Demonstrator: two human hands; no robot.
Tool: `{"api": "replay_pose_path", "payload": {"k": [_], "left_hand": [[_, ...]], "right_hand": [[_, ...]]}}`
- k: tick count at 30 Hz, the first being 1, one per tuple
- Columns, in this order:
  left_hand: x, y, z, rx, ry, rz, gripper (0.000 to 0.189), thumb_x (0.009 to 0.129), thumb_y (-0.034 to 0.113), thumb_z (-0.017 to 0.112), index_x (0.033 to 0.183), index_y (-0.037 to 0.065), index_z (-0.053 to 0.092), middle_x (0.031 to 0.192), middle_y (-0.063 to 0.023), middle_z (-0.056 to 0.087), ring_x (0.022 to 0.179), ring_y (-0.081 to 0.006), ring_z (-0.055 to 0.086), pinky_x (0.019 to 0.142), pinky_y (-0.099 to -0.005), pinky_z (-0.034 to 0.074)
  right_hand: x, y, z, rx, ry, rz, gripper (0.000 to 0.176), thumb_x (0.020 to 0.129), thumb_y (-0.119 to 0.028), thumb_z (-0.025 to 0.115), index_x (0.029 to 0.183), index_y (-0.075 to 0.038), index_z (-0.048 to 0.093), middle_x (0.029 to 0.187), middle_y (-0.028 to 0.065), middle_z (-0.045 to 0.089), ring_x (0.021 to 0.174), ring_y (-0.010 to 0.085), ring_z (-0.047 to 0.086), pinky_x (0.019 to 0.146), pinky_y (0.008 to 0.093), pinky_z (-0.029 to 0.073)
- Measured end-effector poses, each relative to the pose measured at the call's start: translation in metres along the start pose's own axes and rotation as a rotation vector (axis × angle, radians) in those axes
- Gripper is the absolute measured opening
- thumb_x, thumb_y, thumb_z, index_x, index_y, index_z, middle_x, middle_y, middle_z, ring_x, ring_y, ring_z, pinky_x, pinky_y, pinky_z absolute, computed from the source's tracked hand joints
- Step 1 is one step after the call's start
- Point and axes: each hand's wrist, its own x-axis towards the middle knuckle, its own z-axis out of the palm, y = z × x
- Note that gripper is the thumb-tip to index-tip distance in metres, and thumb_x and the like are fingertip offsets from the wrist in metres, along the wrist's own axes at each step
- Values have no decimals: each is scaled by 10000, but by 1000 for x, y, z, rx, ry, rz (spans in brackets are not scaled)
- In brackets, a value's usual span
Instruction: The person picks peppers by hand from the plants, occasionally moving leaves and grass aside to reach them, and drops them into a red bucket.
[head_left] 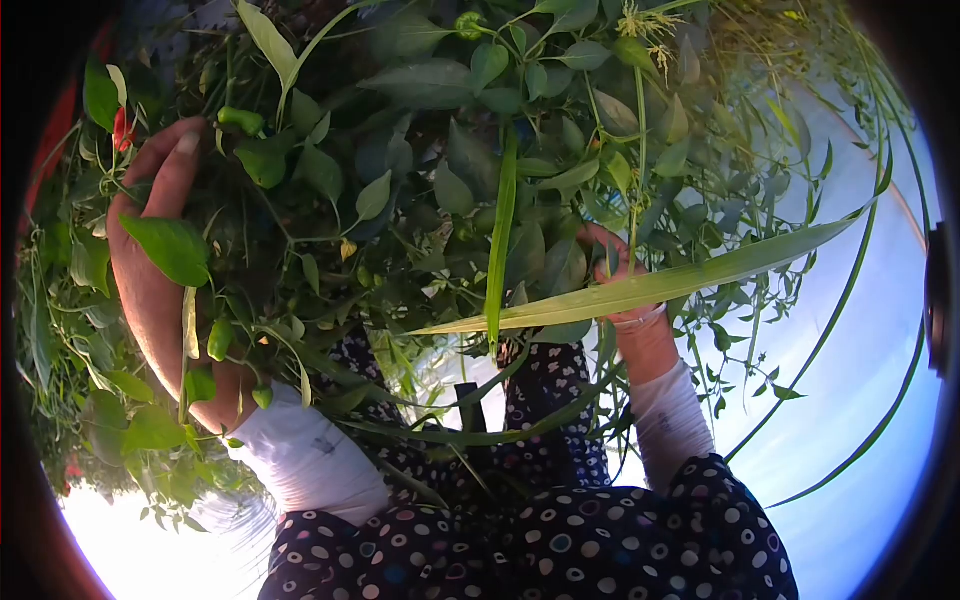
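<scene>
My left hand (150,250) reaches up among the leaves of a pepper plant at the left. Its thumb and a finger come together at the tips; anything between them is hidden. Just right of those tips is a small green pepper (240,121), and a red pepper (123,130) hangs to their left. A broad leaf (170,248) crosses the back of this hand. My right hand (625,265) is partly buried in foliage right of centre. Its fingers look bent, but leaves cover most of them. A long grass blade (640,292) passes in front of its wrist.
More green peppers hang nearby, one low by my left wrist (220,339) and a wrinkled one (468,26) at the top. Dense leaves fill the middle. Long thin grass stems (850,300) arch at the right over pale sheeting (800,400). My dotted clothing (620,540) shows below.
</scene>
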Motion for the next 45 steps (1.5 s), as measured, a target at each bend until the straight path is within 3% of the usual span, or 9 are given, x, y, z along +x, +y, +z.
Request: {"api": "replay_pose_path", "payload": {"k": [12, 22, 24, 29, 32, 35, 38, 40, 45], "left_hand": [[-11, 10, 13, -222, 48, -75, 199, 837, 166, 612, 972, 21, 630, 884, -65, 623, 781, -120, 572, 722, -253, 450], [-6, -3, -3, -103, 39, 66, 205, 780, 118, 644, 956, 13, 650, 931, -94, 658, 878, -160, 595, 824, -287, 440], [-2, -6, -8, 63, 28, 184, 207, 783, 124, 640, 955, 8, 651, 892, -61, 643, 830, -129, 582, 776, -263, 452], [3, -11, -9, 78, 26, 270, 260, 767, 151, 653, 967, -15, 632, 888, -128, 655, 832, -178, 623, 768, -298, 478], [5, -14, -11, 49, 1, 252, 252, 750, 193, 659, 949, 38, 641, 940, -150, 638, 949, -321, 565, 849, -412, 430], [6, -12, -20, 92, 16, 290, 255, 756, 179, 656, 963, 31, 640, 916, -133, 643, 909, -285, 590, 822, -374, 445], [3, -28, -21, 522, 62, 430, 250, 760, 155, 652, 972, 22, 644, 882, -111, 651, 858, -218, 615, 786, -320, 462], [11, -20, -21, -17, -48, 254, 237, 726, 154, 668, 928, 31, 661, 862, -109, 658, 862, -194, 617, 780, -327, 464], [15, -23, -27, -15, -114, 207, 205, 791, 121, 623, 965, 15, 644, 853, -43, 633, 811, -118, 546, 781, -267, 434]], "right_hand": [[-27, 9, 20, -118, -20, 71, 504, 703, -246, 732, 1091, 18, 548, 943, 111, 618, 776, 233, 623, 598, 338, 545], [-75, 37, 50, -240, 520, -198, 409, 783, -321, 609, 941, 54, 574, 766, 162, 628, 653, 250, 629, 540, 340, 532], [-78, 30, 50, -658, 72, -251, 435, 827, -429, 582, 863, 3, 543, 829, 157, 583, 592, 233, 605, 482, 318, 523], [-75, 12, 112, -195, -159, -113, 407, 875, -401, 524, 1056, -37, 502, 868, 110, 562, 533, 126, 475, 439, 234, 377], [-36, -6, 133, 148, -316, -68, 344, 914, -367, 481, 1081, -67, 457, 952, 177, 555, 648, 320, 555, 518, 406, 446], [35, -11, 295, 233, -732, -24, 431, 843, -387, 560, 1047, -8, 549, 952, 179, 597, 831, 295, 610, 737, 448, 500], [57, 9, 418, 83, -793, 214, 391, 910, -406, 476, 1092, -61, 507, 1015, 109, 564, 867, 142, 549, 723, 289, 464], [76, 30, 474, -194, -888, -64, 417, 916, -370, 446, 1110, -3, 479, 947, 123, 559, 864, 182, 557, 747, 314, 456], [108, 57, 495, -659, -520, -874, 251, 825, -125, 543, 1002, 51, 518, 931, 199, 570, 954, 329, 541, 864, 411, 405]]}}
